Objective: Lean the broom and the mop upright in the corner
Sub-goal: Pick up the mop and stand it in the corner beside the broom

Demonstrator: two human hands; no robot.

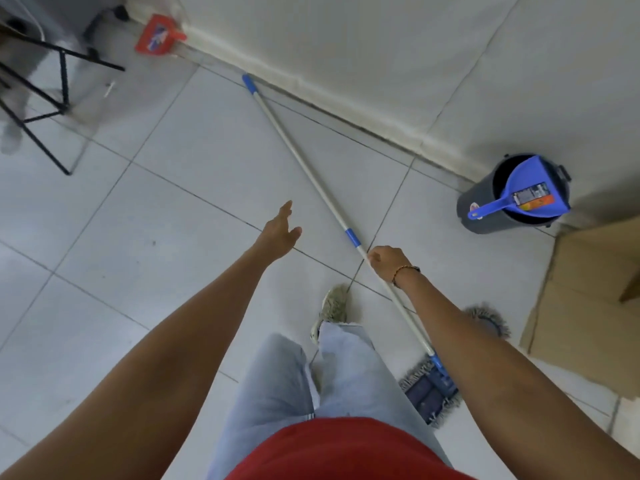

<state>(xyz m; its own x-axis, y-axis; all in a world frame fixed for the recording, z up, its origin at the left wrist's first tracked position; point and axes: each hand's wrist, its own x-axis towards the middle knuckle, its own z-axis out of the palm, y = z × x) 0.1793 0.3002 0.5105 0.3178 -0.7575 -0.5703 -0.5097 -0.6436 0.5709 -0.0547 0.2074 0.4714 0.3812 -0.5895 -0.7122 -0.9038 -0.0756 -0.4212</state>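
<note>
Head view: right hand (384, 261) is wrapped around the mop (301, 157) pole, whose pad rests on the floor (138, 220) by the person's feet. Left hand (278, 232) reaches out, fingers spread, grasping nothing. Red broom (156, 38) lies along the wall.

Glossy tile, matt metal, plastic and cloth.
The floor (145, 209) is smooth, faintly glossy pale tile; the mop (311, 174) has a matt metal pole with blue plastic sleeves and a fringed cloth head; at right, a smooth blue plastic dustpan (533, 192) sits in a dark plastic bin (474, 213), beside matt brown cardboard (588, 306).
</note>
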